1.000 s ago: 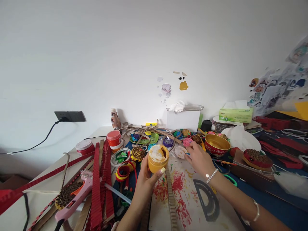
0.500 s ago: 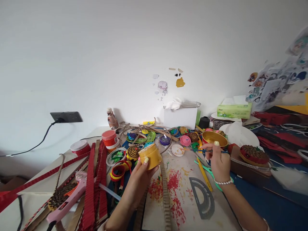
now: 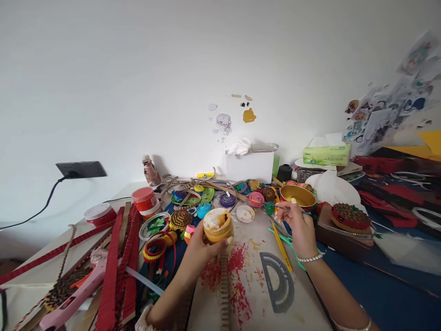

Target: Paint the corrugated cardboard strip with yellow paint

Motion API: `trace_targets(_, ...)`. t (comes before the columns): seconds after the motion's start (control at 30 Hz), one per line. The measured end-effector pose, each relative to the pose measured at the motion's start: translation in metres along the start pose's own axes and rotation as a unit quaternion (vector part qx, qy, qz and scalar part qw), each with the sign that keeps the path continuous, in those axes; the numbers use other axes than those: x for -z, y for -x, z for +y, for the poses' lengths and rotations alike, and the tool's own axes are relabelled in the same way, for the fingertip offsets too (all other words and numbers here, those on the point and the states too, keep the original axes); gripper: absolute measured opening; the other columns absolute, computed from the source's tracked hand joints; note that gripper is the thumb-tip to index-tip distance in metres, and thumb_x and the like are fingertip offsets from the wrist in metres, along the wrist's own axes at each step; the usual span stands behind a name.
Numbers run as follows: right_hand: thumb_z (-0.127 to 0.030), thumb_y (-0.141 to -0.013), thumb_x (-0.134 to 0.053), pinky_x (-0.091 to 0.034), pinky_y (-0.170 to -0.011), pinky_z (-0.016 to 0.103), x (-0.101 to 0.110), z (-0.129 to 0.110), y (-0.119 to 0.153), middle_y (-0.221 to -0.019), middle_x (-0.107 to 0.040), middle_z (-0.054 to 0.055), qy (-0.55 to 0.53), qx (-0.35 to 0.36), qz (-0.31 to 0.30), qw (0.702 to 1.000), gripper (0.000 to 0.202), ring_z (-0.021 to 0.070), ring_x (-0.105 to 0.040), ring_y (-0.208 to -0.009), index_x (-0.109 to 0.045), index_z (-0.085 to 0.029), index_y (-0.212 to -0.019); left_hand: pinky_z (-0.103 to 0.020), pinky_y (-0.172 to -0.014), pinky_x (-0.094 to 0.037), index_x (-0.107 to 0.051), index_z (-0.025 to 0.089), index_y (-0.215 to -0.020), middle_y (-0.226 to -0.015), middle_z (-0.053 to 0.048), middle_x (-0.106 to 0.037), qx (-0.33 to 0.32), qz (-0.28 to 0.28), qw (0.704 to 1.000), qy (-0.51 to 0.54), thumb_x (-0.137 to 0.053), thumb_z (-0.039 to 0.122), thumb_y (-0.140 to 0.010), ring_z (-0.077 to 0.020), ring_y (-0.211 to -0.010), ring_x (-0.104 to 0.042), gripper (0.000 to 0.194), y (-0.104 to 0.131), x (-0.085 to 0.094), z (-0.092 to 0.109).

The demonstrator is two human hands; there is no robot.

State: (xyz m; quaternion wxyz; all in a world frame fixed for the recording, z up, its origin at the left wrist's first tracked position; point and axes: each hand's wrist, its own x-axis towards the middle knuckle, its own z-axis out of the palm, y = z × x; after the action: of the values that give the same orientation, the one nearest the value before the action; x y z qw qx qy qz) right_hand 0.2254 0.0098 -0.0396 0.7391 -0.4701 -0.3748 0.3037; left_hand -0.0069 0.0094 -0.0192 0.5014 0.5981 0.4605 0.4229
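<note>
Clock centred on the yellow paint jar (image 3: pixel 218 225). At eight, crowding the desk (image 3: pixel 124 190): red corrugated strips (image 3: pixel 110 271), pink glue gun (image 3: pixel 75 294). At the centre, left hand (image 3: pixel 198 250): grip clamped round the jar's side, with the open mouth uncovered, likely for access. Between two and three: a paint-smeared lid (image 3: pixel 245 214), flat. At three, right hand (image 3: pixel 299 232): grip pinched on a slim blue paintbrush (image 3: pixel 270 203), apart from the jar, perhaps for fine control. At four, grey protractor (image 3: pixel 288 280); at five, open room on the board (image 3: pixel 265 322), bounded by its right edge.
</note>
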Motion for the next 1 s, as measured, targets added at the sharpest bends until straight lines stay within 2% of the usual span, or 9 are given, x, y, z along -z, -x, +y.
trace_targets(0.1, -0.065, -0.07, -0.055, -0.046, -0.052, 0.027, 0.0, 0.0, 0.0, -0.054, -0.06, 0.004, -0.01, -0.009, 0.002, 1.0, 0.052, 0.0143, -0.056, -0.053, -0.067, -0.015, -0.07, -0.037, -0.087, -0.05, -0.051, 0.01, -0.109, -0.112, -0.018, -0.066, -0.007, -0.027, 0.999, -0.034, -0.071, 0.031, -0.062, -0.028, -0.1, -0.064, 0.056, -0.007, -0.011, 0.001)
trace_targets(0.2, -0.064, -0.07, -0.056, -0.046, -0.052, 0.027, -0.001, 0.001, 0.0, -0.056, -0.061, 0.004, -0.012, -0.011, 0.006, 1.0, 0.051, 0.0141, -0.056, -0.054, -0.067, -0.015, -0.071, -0.037, -0.084, -0.05, -0.056, 0.011, -0.106, -0.104, -0.013, -0.069, -0.023, -0.039, 0.996, -0.082, -0.071, 0.02, -0.058, -0.0267, -0.093, -0.065, 0.051, -0.013, -0.022, 0.0)
trace_targets(0.27, -0.063, -0.071, -0.056, -0.046, -0.053, 0.027, -0.002, 0.002, -0.001, -0.057, -0.061, 0.003, -0.011, -0.011, 0.006, 1.0, 0.049, 0.0139, -0.056, -0.053, -0.067, -0.015, -0.072, -0.039, -0.088, -0.047, -0.061, 0.014, -0.1, -0.102, -0.01, -0.068, -0.043, -0.03, 0.991, -0.12, -0.073, 0.015, -0.053, -0.0276, -0.096, -0.062, 0.049, -0.017, -0.027, -0.003)
trace_targets(0.4, -0.061, -0.074, -0.054, -0.046, -0.055, 0.027, -0.002, 0.006, -0.003, -0.058, -0.061, 0.004, -0.002, -0.006, 0.006, 1.0, 0.048, 0.014, -0.056, -0.054, -0.066, -0.015, -0.072, -0.044, -0.095, -0.04, -0.065, 0.015, -0.09, -0.103, -0.01, -0.064, -0.066, 0.006, 0.982, -0.178, -0.078, 0.016, -0.049, -0.0333, -0.106, -0.054, 0.043, -0.029, -0.031, -0.01)
trace_targets(0.57, -0.059, -0.075, -0.054, -0.045, -0.056, 0.028, -0.001, 0.012, -0.007, -0.06, -0.061, 0.003, 0.018, 0.018, 0.015, 1.0, 0.045, 0.0137, -0.055, -0.055, -0.065, -0.015, -0.073, -0.038, -0.093, -0.045, -0.05, 0.011, -0.113, -0.112, -0.014, -0.064, -0.064, -0.007, 0.982, -0.175, -0.075, 0.013, -0.054, -0.0273, -0.105, -0.06, 0.065, -0.039, -0.029, -0.024)
trace_targets(0.7, -0.055, -0.073, -0.06, -0.045, -0.057, 0.028, -0.002, 0.014, -0.008, -0.062, -0.06, 0.002, 0.035, 0.037, 0.015, 0.999, 0.04, 0.0134, -0.054, -0.057, -0.065, -0.016, -0.077, -0.035, -0.096, -0.044, -0.043, 0.011, -0.118, -0.119, -0.016, -0.063, -0.063, -0.027, 0.983, -0.169, -0.072, 0.01, -0.057, -0.0244, -0.111, -0.059, 0.067, -0.041, -0.022, -0.032)
trace_targets(0.9, -0.055, -0.076, -0.057, -0.045, -0.06, 0.028, -0.002, 0.013, -0.007, -0.065, -0.062, 0.003, 0.075, 0.054, 0.007, 0.996, 0.04, 0.013, -0.054, -0.059, -0.066, -0.016, -0.079, -0.042, -0.104, -0.037, -0.037, 0.012, -0.128, -0.127, -0.017, -0.059, -0.056, -0.014, 0.974, -0.219, -0.072, 0.011, -0.058, -0.0276, -0.12, -0.053, 0.078, -0.041, -0.02, -0.034)
trace_targets(1.0, -0.056, -0.076, -0.056, -0.045, -0.06, 0.028, -0.001, 0.014, -0.007, -0.064, -0.063, 0.003, 0.095, 0.06, 0.006, 0.994, 0.042, 0.0133, -0.054, -0.059, -0.066, -0.015, -0.079, -0.044, -0.107, -0.032, -0.036, 0.009, -0.129, -0.133, -0.021, -0.052, -0.056, 0.007, 0.962, -0.267, -0.073, 0.009, -0.056, -0.0302, -0.126, -0.046, 0.082, -0.039, -0.021, -0.029)
